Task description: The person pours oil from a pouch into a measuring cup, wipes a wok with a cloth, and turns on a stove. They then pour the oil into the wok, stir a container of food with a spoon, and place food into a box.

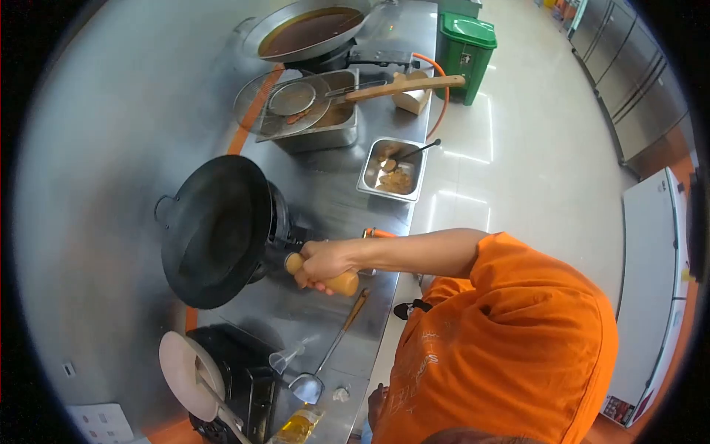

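Note:
A dark wok [218, 233] with a bare inside sits tilted over a gas burner, a metal loop on its far side. My right hand [322, 263] is closed around its thick wooden handle [345, 283]. Low beside my orange shirt, a small part of my left hand [379, 399] shows. Its fingers are mostly hidden. Nearest to my right hand on the counter lies a metal spatula [307, 386] with a wooden grip.
A pale pan [185, 370] rests on a black stove, near a clear plastic cup [285, 359] and a bottle of yellow oil [299, 423]. Along the counter stand a steel food pan [392, 169], a strainer [292, 100] and a large wok of brown liquid [310, 33]. A green bin [467, 52] stands beyond.

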The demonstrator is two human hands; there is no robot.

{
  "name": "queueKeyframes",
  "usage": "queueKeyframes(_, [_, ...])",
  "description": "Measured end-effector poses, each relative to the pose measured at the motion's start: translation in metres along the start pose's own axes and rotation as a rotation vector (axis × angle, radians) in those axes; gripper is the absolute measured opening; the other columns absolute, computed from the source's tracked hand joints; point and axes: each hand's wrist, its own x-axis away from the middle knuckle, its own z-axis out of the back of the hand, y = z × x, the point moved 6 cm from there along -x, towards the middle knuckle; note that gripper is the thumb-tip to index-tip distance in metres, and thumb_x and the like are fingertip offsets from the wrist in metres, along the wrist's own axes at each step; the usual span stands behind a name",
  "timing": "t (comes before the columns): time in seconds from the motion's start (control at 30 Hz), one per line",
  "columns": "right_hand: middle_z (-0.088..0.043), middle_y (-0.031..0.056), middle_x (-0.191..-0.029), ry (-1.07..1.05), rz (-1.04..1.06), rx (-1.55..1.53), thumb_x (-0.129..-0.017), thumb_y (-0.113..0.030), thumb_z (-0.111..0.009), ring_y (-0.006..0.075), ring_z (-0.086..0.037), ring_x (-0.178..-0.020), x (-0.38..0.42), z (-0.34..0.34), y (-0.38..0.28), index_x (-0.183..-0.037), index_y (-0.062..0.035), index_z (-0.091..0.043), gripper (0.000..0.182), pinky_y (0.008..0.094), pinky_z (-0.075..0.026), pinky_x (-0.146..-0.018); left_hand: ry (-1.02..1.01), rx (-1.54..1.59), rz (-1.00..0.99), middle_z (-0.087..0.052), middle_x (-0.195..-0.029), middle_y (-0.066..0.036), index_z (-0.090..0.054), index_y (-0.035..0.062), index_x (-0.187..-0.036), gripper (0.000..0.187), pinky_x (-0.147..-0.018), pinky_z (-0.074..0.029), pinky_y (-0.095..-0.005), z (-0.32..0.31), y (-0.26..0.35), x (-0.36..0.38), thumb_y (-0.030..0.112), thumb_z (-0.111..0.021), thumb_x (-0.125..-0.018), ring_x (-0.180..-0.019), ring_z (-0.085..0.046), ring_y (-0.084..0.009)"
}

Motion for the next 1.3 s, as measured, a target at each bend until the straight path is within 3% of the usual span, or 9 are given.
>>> queueKeyframes(0.43, [-0.063,0.0135,-0.081,-0.269,-0.047,-0.178,-0.091,-0.036,-0.058,0.0219,-0.063,-0.062,-0.003,0.055,0.042,-0.107,0.0103,-0.052,0.049,0.0354,-0.053,-0.054,0.003,0.011,0.095,-0.066,-0.096,-0.012,-0.059,0.0026,-0.110,0.046,-0.071,-0.052,-0.0353,-0.135,0.098,-0.039,0.045,-0.053,-0.095,-0.083,-0.065,-0.0211])
queueKeyframes(0.57, [-0.054,0.0249,-0.119,0.009,0.626,0.488,-0.093,-0.044,-0.054,0.0339,-0.059,-0.106,0.094,0.138,0.076,-0.127,0.0106,-0.036,0.067,0.0413,-0.050,-0.087,0.057,0.096,0.153,-0.066,-0.096,-0.012,-0.059,0.0026,-0.110,0.045,-0.071,-0.052,-0.0352,-0.235,0.148,-0.062,0.045,-0.054,-0.095,-0.083,-0.065,-0.0209])
queueKeyframes(0.7, [-0.063,0.0235,-0.105,-0.548,0.076,0.297,-0.088,-0.031,-0.059,0.0339,-0.060,-0.097,0.228,0.362,0.050,-0.098,0.0036,-0.065,0.037,0.0438,-0.047,-0.085,0.116,0.060,0.266,-0.067,-0.095,-0.011,-0.056,0.0023,-0.112,0.042,-0.068,-0.052,-0.0337,-0.319,0.197,-0.087,0.041,-0.056,-0.095,-0.082,-0.065,-0.0204])
queueKeyframes(0.77, [-0.068,0.0161,-0.082,-0.307,-0.131,0.528,-0.086,-0.025,-0.060,0.0285,-0.064,-0.084,0.248,0.504,0.078,-0.078,0.0035,-0.066,0.030,0.0395,-0.049,-0.077,0.138,-0.090,0.057,-0.068,-0.094,-0.011,-0.058,0.0000,-0.109,0.038,-0.070,-0.052,-0.0319,-0.360,0.271,-0.084,0.035,-0.056,-0.095,-0.084,-0.066,-0.0183])
queueKeyframes(0.8, [-0.064,0.0130,-0.070,0.030,0.392,0.811,-0.086,-0.017,-0.058,0.0267,-0.063,-0.078,0.252,0.579,0.087,-0.068,0.0028,-0.063,0.027,0.0353,-0.050,-0.070,0.131,-0.189,-0.032,-0.068,-0.096,-0.012,-0.059,-0.0014,-0.106,0.034,-0.073,-0.052,-0.0314,-0.383,0.319,-0.082,0.031,-0.056,-0.096,-0.086,-0.065,-0.0172])
queueKeyframes(0.83, [-0.062,0.0157,-0.076,0.679,-0.123,0.628,-0.083,-0.009,-0.059,0.0268,-0.063,-0.080,0.251,0.652,0.045,-0.074,0.0024,-0.061,0.015,0.0358,-0.050,-0.069,0.064,-0.256,-0.310,-0.067,-0.095,-0.009,-0.059,0.0004,-0.106,0.024,-0.073,-0.052,-0.0322,-0.432,0.413,-0.081,0.023,-0.055,-0.097,-0.086,-0.064,-0.0190])
queueKeyframes(0.87, [-0.062,0.0161,-0.090,0.871,0.295,0.716,-0.083,-0.003,-0.059,0.0271,-0.062,-0.083,0.242,0.656,0.002,-0.085,0.0018,-0.061,0.006,0.0379,-0.050,-0.073,0.020,-0.258,-0.386,-0.068,-0.094,-0.010,-0.059,-0.0005,-0.106,0.020,-0.075,-0.051,-0.0312,-0.456,0.452,-0.088,0.017,-0.055,-0.097,-0.088,-0.065,-0.0184])
queueKeyframes(1.07, [-0.062,0.0097,-0.102,0.324,0.712,1.329,-0.082,-0.005,-0.062,0.0253,-0.058,-0.097,0.121,0.658,-0.077,-0.095,-0.0025,-0.064,0.014,0.0353,-0.047,-0.083,0.340,-0.389,-1.037,-0.057,-0.116,-0.017,-0.050,-0.0034,-0.117,0.044,-0.097,-0.043,-0.0382,-0.556,0.607,-0.192,0.018,-0.071,-0.086,-0.109,-0.055,-0.0252])
queueKeyframes(1.3, [-0.063,0.0059,-0.106,0.068,0.461,1.993,-0.075,-0.021,-0.068,0.0200,-0.055,-0.107,0.050,0.650,-0.042,-0.098,-0.0064,-0.066,0.026,0.0372,-0.036,-0.094,0.645,0.094,-0.977,-0.035,-0.138,-0.025,-0.014,-0.0040,-0.142,0.110,-0.105,-0.038,-0.0452,-0.560,0.689,-0.258,0.023,-0.088,-0.067,-0.123,-0.045,-0.0369])
